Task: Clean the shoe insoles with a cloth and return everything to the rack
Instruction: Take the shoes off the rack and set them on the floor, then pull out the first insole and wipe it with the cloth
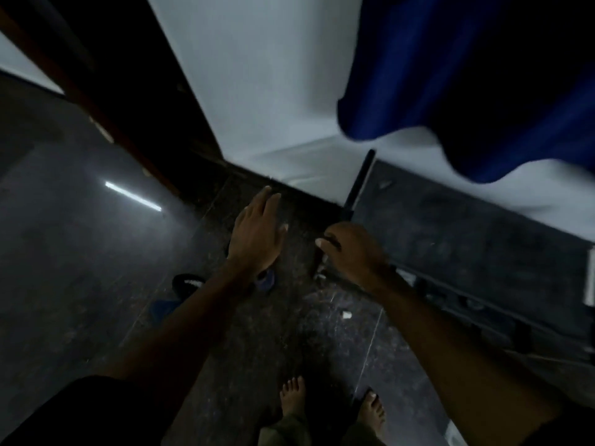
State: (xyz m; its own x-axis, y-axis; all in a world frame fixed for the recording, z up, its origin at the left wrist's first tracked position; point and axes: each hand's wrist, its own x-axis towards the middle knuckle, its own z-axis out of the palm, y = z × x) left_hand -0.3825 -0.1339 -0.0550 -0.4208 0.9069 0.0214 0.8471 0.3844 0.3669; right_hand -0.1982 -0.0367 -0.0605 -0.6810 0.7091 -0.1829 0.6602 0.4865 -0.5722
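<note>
Right hand (pixel 349 252) gripped dark rack (pixel 483 252) post to steady it | left hand (pixel 256 235) spread, holding nothing | shoe (pixel 188 283) on floor (pixel 80 220).

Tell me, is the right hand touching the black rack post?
Touching. The head view shows the right hand with fingers curled around the black rack post.

A deep blue fabric curtain (pixel 467 91) hangs at upper right against a plain white wall (pixel 257 75). Below, the dark polished stone floor (pixel 80 236) reflects a bright tube light (pixel 133 196).
</note>
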